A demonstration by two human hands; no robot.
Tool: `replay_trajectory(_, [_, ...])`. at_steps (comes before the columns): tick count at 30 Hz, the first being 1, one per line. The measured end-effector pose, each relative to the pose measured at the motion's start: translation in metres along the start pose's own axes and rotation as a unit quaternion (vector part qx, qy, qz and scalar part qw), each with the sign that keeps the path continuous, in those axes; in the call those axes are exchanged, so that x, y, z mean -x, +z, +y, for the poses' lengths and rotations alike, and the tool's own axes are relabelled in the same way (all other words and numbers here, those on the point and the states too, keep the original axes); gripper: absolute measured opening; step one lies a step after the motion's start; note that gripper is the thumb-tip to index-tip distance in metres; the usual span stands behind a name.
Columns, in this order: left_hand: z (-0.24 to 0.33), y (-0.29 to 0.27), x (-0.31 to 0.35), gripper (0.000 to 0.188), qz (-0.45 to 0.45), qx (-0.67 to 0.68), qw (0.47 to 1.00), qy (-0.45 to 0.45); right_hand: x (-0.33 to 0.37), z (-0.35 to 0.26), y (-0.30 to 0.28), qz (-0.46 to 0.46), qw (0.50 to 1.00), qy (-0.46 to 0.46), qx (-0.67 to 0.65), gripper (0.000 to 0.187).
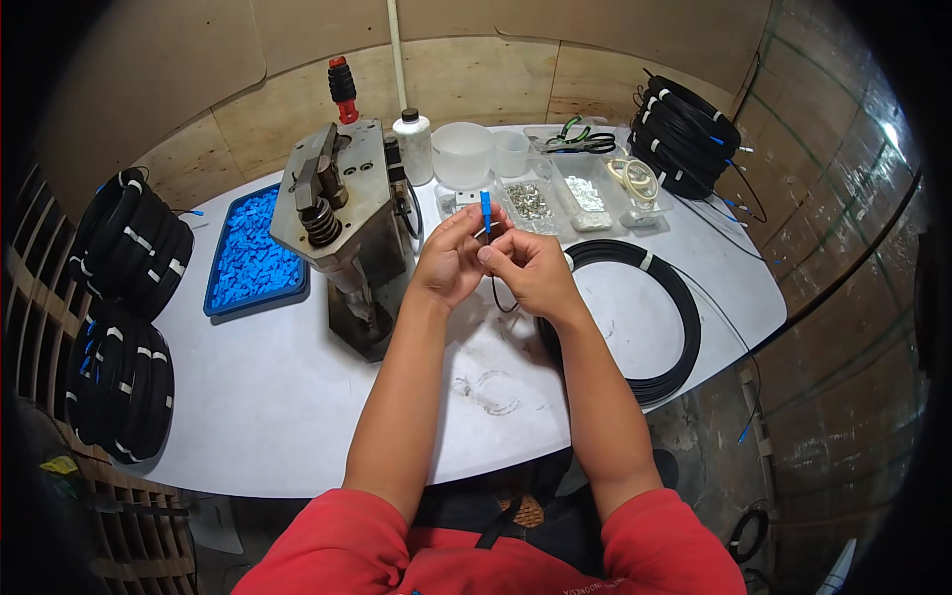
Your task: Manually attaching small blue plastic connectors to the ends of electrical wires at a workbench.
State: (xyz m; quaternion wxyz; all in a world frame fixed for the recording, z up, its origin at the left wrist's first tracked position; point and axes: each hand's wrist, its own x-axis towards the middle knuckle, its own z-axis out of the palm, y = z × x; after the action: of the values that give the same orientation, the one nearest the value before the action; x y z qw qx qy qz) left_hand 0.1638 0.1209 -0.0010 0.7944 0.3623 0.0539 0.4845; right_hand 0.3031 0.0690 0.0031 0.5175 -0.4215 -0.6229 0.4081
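- From my end, the blue connector [486,206] is up between both hands, above the worktop [288,407], just right of the metal press [359,198].
- I see the left hand's [451,263] fingers pinched around the connector's lower part; the right hand's [535,276] thumb and forefinger look closed on the black cable [504,305] just beneath. The exact contact is partly hidden from me.
- My worry is the joint: if the right hand pulls or twists too hard, the cable could slip out or kink at the connector's base.
- The cable sags in a small loop under the hands, so it could snag on a wrist or the coil.
- The flat black coil [692,322] lies partly under the right forearm; a swing of that elbow might drag it.
- Left of me, the press blocks a straight reach to the blue tray [256,303] full of small blue pieces.
- Beyond the hands stand a round white tub [462,159], a capped bottle [415,154] and small metal parts [529,203], easily knocked.
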Motion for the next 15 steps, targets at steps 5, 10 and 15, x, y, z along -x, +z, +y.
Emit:
replay_trajectory(5, [0.0032,0.004,0.0033,0.025,0.004,-0.011,0.999,-0.038,-0.0002,-0.0001,-0.0003,0.01,1.0,-0.007,-0.009,0.012])
replay_trajectory(10, [0.0009,0.0035,0.0015,0.026,0.01,-0.012,1.0,-0.025,0.0,0.0021,-0.0005,0.003,1.0,-0.017,-0.003,0.012])
replay_trajectory(15, [0.0011,-0.0016,0.0011,0.025,0.004,-0.013,0.999,-0.036,-0.0009,0.0034,0.0044,0.034,0.998,-0.039,-0.017,0.015])
